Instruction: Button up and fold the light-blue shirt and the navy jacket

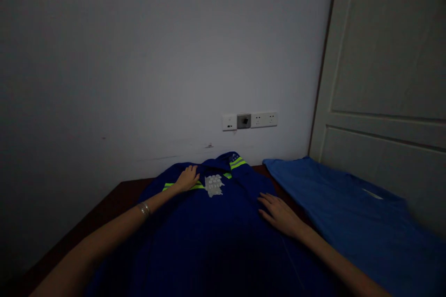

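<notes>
A dark blue sports top [209, 227] with yellow-green stripes and a pale grey print lies spread out in front of me. My left hand [188, 179] rests on its upper left part, beside the print and a stripe, with fingers stretched out over the fabric. A bracelet [144, 209] circles that wrist. On the right side of the top lies my right hand [278, 214], flat and with fingers apart. The lower part of the top is lost in deep shadow.
The top lies on a dark red-brown table [121, 195] against a pale wall [156, 65]. To the right, a lighter blue shirt [355, 213] is spread out by a panelled door [386, 79]. Wall sockets [264, 119] sit above the table.
</notes>
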The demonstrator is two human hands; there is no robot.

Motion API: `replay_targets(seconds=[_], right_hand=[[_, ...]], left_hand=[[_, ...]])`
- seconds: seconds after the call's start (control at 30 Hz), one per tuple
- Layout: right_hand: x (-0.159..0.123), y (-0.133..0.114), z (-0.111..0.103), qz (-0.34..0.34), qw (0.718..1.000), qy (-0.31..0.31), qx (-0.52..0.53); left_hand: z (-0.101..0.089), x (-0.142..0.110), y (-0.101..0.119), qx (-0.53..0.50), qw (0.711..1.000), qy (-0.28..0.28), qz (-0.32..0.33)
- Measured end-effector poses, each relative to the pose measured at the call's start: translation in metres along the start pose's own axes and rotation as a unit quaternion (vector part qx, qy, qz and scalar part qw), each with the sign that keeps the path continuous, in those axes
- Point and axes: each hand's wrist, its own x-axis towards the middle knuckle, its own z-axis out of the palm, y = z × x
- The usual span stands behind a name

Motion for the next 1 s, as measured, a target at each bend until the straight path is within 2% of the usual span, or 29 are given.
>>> replay_targets(seconds=[0.1,0.23,0.37,0.53,0.7,1.0], right_hand=[[0.005,-0.007,0.008,-0.011,1.000,-0.015,-0.003],[0.006,-0.008,0.019,-0.015,0.999,-0.042,-0.015],[0.002,-0.004,0.034,-0.012,0.999,-0.037,-0.013],[-0.005,0.004,0.051,-0.011,1.000,-0.008,0.008],[-0.008,0.010,0.059,-0.016,1.000,0.002,0.004],[-0.010,0.011,0.058,-0.015,1.000,-0.001,0.001]], left_hand=[[-0.007,-0.033,-0.029,0.030,0.998,-0.050,-0.001],[-0.013,-0.066,-0.049,0.022,0.990,-0.131,0.041],[-0.001,-0.090,-0.050,-0.032,0.987,-0.153,0.041],[0.028,-0.115,-0.042,-0.064,0.984,-0.167,-0.003],[0.046,-0.126,-0.041,-0.067,0.988,-0.135,-0.020],[0.053,-0.126,-0.046,-0.072,0.989,-0.127,-0.021]])
